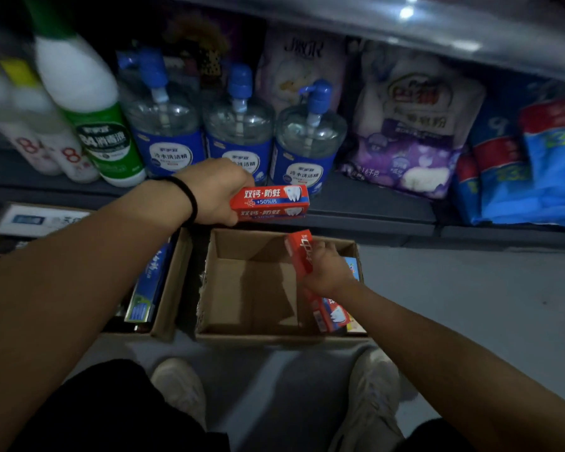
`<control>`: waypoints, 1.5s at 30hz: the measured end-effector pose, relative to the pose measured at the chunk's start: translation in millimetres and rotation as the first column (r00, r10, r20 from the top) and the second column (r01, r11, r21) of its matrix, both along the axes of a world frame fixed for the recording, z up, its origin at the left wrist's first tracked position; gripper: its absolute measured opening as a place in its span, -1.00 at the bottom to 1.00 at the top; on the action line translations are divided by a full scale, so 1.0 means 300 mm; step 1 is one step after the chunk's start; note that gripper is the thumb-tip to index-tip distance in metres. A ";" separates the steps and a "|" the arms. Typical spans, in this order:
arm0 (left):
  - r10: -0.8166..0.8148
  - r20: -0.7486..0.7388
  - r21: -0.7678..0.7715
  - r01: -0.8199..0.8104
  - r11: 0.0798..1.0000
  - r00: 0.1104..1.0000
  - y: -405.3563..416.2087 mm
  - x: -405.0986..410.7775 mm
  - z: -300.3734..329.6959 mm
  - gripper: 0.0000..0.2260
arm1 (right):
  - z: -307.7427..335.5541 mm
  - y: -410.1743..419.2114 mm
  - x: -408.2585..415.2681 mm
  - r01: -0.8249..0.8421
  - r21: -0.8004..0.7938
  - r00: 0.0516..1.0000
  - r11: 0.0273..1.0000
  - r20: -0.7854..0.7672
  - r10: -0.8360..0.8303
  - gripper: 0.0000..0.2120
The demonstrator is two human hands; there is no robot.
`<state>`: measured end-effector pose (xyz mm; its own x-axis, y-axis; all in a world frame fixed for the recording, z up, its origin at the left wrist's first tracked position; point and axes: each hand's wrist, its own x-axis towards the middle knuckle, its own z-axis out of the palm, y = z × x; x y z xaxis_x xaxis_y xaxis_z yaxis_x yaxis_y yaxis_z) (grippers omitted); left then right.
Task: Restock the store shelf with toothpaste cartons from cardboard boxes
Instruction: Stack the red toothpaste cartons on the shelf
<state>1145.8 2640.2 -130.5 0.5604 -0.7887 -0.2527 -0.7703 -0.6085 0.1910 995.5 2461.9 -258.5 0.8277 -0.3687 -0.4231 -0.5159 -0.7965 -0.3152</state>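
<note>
Hands first: my left hand [214, 190] reached forward, fingers wrapped around a red carton [269, 202] held level just before the shelf [369, 203] edge. My right hand [327, 272] gripped a second carton [307, 275], tilted, at the right wall of the open box [252, 285]. Pump bottles [242, 125] stood right behind the raised carton. Another box [163, 288] of blue cartons sat left.

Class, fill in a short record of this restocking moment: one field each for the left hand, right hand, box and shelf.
left hand: left hand grips red toothpaste cartons near the shelf edge
right hand: right hand holds a red carton over the box
box: open cardboard box, mostly empty
shelf: shelf holds blue-labelled pump bottles
</note>
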 end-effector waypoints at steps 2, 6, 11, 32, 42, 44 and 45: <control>0.008 0.031 -0.003 -0.008 1.000 0.999 0.009 -0.031 0.058 -0.63 | 0.086 -0.008 -0.007 -0.052 -0.045 0.998 0.998 0.016 0.053 -0.36; 0.017 0.072 0.013 -0.018 1.000 0.997 0.024 -0.091 0.165 -0.62 | 0.257 -0.040 -0.020 -0.137 -0.080 0.987 0.987 0.076 0.144 -0.34; 0.003 0.146 0.021 -0.006 1.000 0.989 0.018 -0.180 0.298 -0.61 | 0.498 -0.110 -0.092 -0.277 -0.170 0.948 0.946 0.113 0.298 -0.32; -0.139 0.231 -0.003 0.143 0.990 0.963 -0.213 -0.377 0.712 -0.71 | 1.025 -0.392 -0.452 -0.402 -0.472 0.850 0.785 0.126 0.511 -0.39; -0.054 0.276 -0.063 0.074 0.995 0.960 -0.296 -0.243 0.929 -0.68 | 1.242 -0.514 -0.241 -0.369 -0.592 0.778 0.717 0.226 0.587 -0.37; -0.028 0.291 -0.090 0.057 0.994 0.956 -0.296 -0.199 0.970 -0.69 | 1.289 -0.524 -0.181 -0.354 -0.619 0.759 0.701 0.248 0.602 -0.38; -0.014 0.295 -0.104 0.047 0.993 0.955 -0.294 -0.177 0.989 -0.69 | 1.307 -0.529 -0.152 -0.350 -0.630 0.750 0.693 0.256 0.610 -0.38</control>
<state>1092.8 2551.9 166.3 0.5722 -0.8201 0.0074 -0.8201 -0.5720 0.0175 949.9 2303.1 133.6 0.9871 0.0876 0.1338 0.0689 -0.9879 0.1387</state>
